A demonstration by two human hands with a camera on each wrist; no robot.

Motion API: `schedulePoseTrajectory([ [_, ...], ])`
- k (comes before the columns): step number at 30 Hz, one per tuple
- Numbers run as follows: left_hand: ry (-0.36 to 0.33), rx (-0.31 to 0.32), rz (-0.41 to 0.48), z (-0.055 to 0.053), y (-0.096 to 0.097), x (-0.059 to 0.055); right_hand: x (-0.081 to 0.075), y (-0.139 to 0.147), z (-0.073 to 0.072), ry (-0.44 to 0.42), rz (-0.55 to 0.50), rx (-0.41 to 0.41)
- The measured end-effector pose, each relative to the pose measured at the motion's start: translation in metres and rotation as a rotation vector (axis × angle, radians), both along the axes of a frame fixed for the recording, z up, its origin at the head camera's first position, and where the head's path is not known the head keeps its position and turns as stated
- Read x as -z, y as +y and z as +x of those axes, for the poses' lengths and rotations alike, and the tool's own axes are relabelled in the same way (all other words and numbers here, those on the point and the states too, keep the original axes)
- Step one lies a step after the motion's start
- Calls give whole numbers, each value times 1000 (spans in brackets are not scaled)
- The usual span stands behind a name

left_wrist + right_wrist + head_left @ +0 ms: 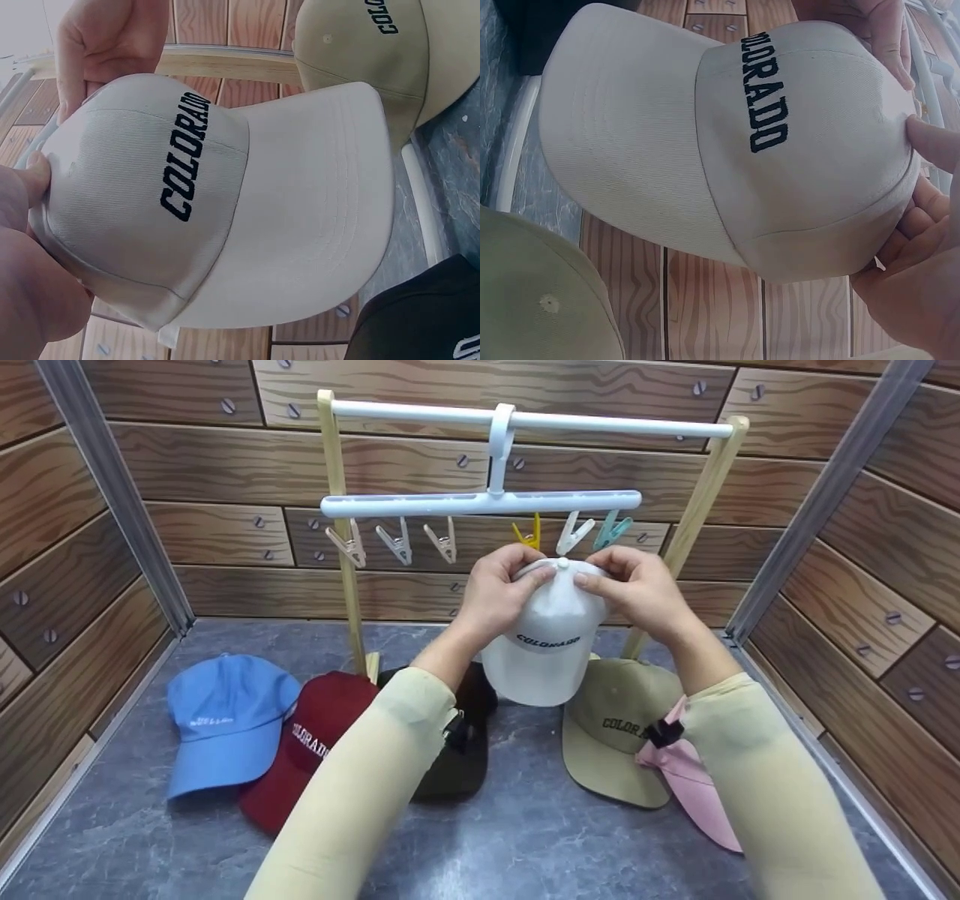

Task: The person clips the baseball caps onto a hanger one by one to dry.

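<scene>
A white cap with dark COLORADO lettering hangs brim down between both hands, below the right part of a white clip hanger. My left hand pinches the top of its crown on one side, thumb in front. On the other side my right hand grips the crown the same way; the fingers behind the cap are partly hidden. Just above the hands are a yellow clip, a white clip and a teal clip. In the left wrist view the white cap shows its front and brim.
The hanger hooks over a white rod on a wooden stand. Three pale clips hang at its left. On the grey table lie a blue cap, a dark red cap, a black cap, a khaki cap and a pink cap.
</scene>
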State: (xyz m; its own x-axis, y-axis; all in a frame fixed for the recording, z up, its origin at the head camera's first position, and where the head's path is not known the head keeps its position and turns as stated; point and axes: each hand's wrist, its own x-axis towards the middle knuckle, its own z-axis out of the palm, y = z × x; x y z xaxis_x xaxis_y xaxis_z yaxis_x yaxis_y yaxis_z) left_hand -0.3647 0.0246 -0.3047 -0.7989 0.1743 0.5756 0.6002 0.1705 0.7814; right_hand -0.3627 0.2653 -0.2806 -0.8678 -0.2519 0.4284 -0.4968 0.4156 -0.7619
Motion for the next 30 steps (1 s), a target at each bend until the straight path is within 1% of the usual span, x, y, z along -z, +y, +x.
schedulePoseTrajectory([
  [7,-14,11,12,1,-2,-1,0,-2,0,24,1,-6],
  [10,-18,18,18,2,-3,-1,2,-1,-1,28,5,16],
  [18,1,17,31,2,-2,-1,3,5,-5,51,42,138],
  [23,-6,29,37,3,-2,-1,2,9,-6,73,62,194],
  [27,-8,44,22,4,-4,-1,2,11,-9,77,65,267],
  [30,-3,48,13,5,-5,-1,0,9,-10,60,60,337],
])
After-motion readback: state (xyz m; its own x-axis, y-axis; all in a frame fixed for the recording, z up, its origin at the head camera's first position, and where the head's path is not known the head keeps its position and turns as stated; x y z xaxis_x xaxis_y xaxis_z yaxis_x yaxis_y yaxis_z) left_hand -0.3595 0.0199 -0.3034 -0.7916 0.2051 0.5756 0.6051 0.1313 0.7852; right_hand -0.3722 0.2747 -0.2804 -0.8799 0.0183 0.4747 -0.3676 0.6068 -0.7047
